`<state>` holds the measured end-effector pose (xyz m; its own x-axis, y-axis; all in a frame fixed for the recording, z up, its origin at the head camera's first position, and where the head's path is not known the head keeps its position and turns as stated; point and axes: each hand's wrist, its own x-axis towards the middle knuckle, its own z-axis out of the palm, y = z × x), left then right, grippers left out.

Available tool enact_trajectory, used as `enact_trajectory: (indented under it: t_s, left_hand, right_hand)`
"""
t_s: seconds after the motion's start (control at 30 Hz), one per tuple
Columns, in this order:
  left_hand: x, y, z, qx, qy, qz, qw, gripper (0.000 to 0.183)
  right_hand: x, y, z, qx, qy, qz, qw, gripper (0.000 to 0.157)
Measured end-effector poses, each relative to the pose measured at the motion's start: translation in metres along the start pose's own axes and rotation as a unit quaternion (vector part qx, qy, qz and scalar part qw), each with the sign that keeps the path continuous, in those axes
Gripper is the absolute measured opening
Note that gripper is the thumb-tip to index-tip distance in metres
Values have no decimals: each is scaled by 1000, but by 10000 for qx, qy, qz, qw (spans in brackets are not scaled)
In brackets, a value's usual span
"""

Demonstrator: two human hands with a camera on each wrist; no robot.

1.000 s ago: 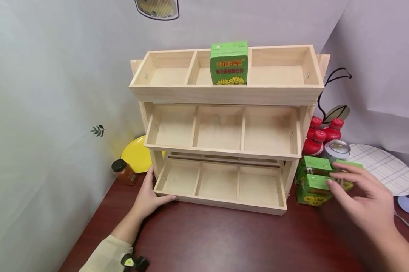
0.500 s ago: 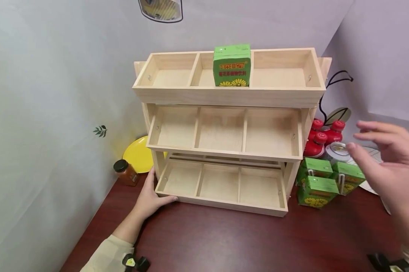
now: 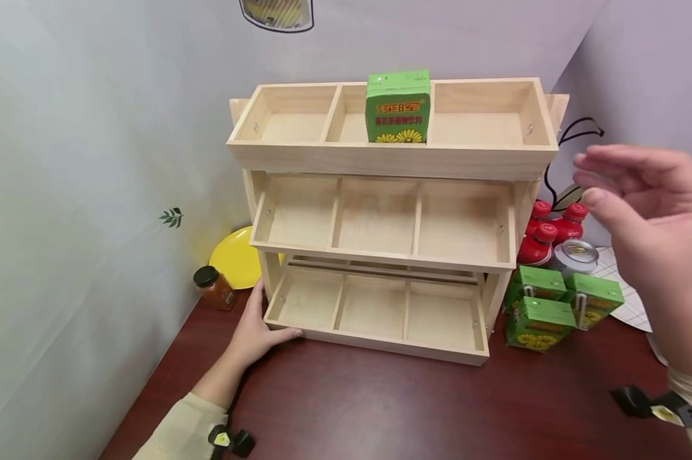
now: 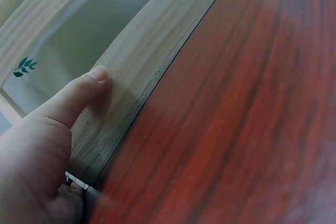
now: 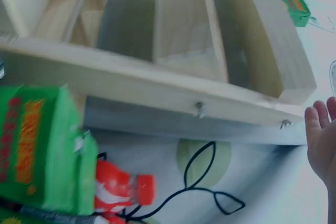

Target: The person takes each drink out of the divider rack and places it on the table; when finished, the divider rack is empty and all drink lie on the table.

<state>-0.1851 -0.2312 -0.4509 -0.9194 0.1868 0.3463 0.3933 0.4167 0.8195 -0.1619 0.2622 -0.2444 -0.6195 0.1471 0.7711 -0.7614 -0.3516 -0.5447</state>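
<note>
A three-tier wooden display rack (image 3: pixel 357 348) stands on the dark red table, each tier split into three compartments. My left hand (image 3: pixel 248 335) grips its lower left corner; in the left wrist view the thumb (image 4: pixel 86 90) lies on the front board. One green drink carton (image 3: pixel 399 115) with yellow flowers stands in the top tier's middle compartment. Raised in the air right of the rack, my right hand (image 3: pixel 662 217) holds nothing, its fingers loosely bent. Below it, three more green drink cartons (image 3: pixel 541 322) stand on the table beside the rack's right leg.
Behind the cartons are red-capped bottles (image 3: pixel 538 243), a silver can (image 3: pixel 576 255) and a checked white plate (image 3: pixel 627 303). On the left, a jar with a black lid (image 3: pixel 213 287) stands by a yellow plate (image 3: pixel 236 259). Pale cloth walls surround the table.
My right hand has left the cartons on the right, swung outward, then risen to about the top tier's height. My left hand stays on the rack's corner.
</note>
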Motion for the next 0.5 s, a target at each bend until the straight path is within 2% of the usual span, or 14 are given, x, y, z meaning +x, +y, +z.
enact_trajectory:
  t_s: [0.13, 0.3, 0.5]
  left_hand:
    - [0, 1, 0, 28, -5, 12, 10000, 123]
    - [-1, -1, -1, 38, 15, -22, 10000, 124]
    - [0, 1, 0, 27, 8, 30, 10000, 123]
  right_hand:
    - [14, -1, 14, 655, 72, 83, 9978, 41]
    - [31, 3, 29, 612, -86, 88, 9981, 42]
    - [42, 8, 53, 163, -761, 210, 9967, 44]
